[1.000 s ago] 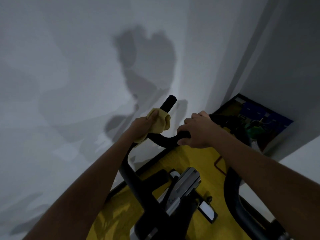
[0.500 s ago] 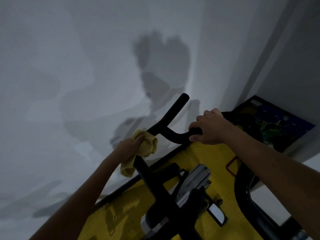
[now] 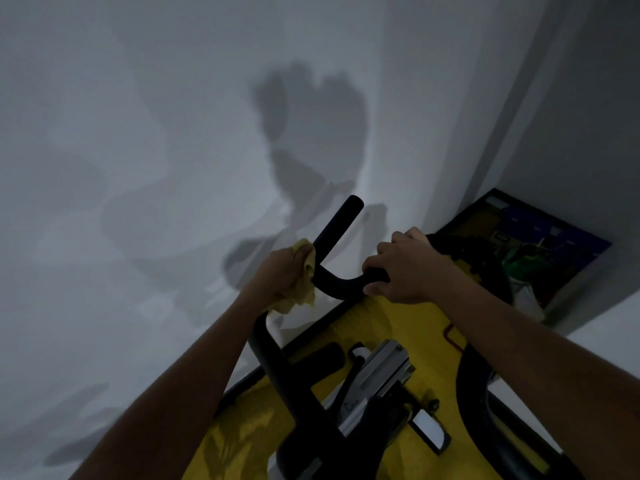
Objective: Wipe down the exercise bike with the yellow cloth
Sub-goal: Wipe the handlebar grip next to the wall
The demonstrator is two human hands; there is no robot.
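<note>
your left hand bunches the yellow cloth tight around the exercise bike's handlebar to rub it, while your right hand, fingers curled closed, steadies the bar.

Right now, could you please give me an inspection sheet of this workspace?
Surface: yellow mat under the bike, dim light.
Job's things: cloth bunched against the black handlebar.
Clutter: framed picture leaning in the corner.
Grippers: left hand clutches the cloth; right hand grips the handlebar's curve.
Cables: nothing seen.
Surroundings: white wall with shadows, close ahead.
</note>
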